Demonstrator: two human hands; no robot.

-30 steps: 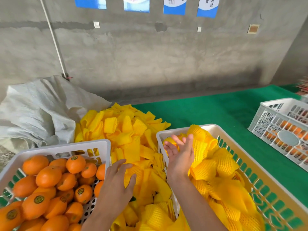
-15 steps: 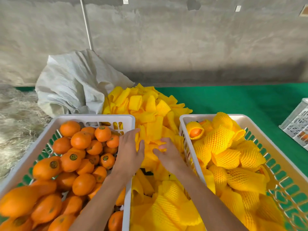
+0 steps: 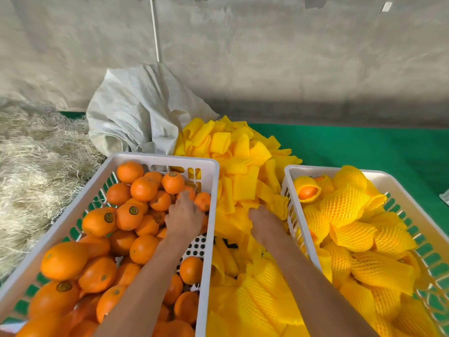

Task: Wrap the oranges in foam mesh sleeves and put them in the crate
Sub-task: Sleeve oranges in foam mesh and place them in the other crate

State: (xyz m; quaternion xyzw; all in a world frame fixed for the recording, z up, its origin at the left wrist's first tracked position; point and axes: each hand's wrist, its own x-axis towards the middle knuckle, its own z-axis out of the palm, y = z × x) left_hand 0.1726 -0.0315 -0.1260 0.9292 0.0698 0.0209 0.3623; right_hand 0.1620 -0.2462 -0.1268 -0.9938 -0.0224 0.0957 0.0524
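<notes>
Bare oranges (image 3: 143, 189) fill the white crate (image 3: 167, 158) on the left. My left hand (image 3: 184, 215) reaches into it, fingers laid over an orange near the far right corner. Loose yellow foam mesh sleeves (image 3: 243, 171) are piled between the two crates. My right hand (image 3: 264, 222) sits on that pile beside the right crate (image 3: 289, 181), fingers bent down into a sleeve, their tips hidden. The right crate holds several oranges wrapped in sleeves (image 3: 345, 205). One wrapped orange (image 3: 307, 192) at its far left corner shows orange at the open end.
A crumpled white woven sack (image 3: 136, 117) lies behind the left crate, against the concrete wall. Pale straw (image 3: 31, 166) covers the ground to the left. Green cloth (image 3: 352, 147) covers the table behind and right of the crates.
My left hand has moved from the sleeve pile into the crate of bare oranges. My right hand came out of the right crate onto the sleeve pile and stays there. The view has swung left and down.
</notes>
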